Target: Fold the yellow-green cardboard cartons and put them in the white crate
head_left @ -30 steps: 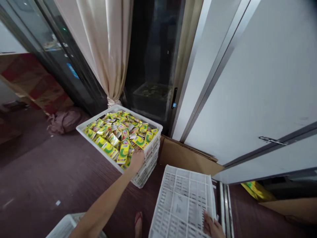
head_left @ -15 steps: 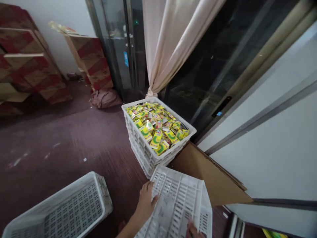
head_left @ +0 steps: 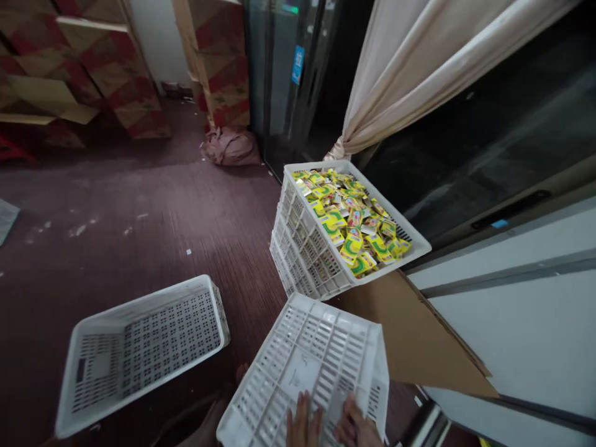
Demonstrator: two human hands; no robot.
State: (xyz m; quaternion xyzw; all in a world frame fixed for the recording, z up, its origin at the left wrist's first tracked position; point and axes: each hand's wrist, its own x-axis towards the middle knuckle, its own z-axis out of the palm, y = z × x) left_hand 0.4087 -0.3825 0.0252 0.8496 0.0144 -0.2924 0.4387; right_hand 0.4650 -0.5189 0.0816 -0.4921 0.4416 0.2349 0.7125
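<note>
A white plastic basket (head_left: 302, 366) stands tilted at the bottom centre, its slatted side towards me. My left hand (head_left: 303, 422) rests on this side with its fingers stretched out. Just right of it, my right hand (head_left: 356, 423) touches the same side with bent fingers; whether something small is between them cannot be made out. Behind stands a stack of white baskets (head_left: 307, 248), the top one filled with yellow and green packets (head_left: 351, 245).
Another white basket (head_left: 144, 360) lies on the floor at the lower left. Brown cardboard (head_left: 419, 335) leans right of the stack. Further back are red and brown cartons (head_left: 223, 68), a brown sack (head_left: 231, 146) and a tied curtain (head_left: 400, 68).
My left hand has moved from the basket's upper left edge down onto its side, beside my right hand. The view has shifted, and more of the floor basket shows.
</note>
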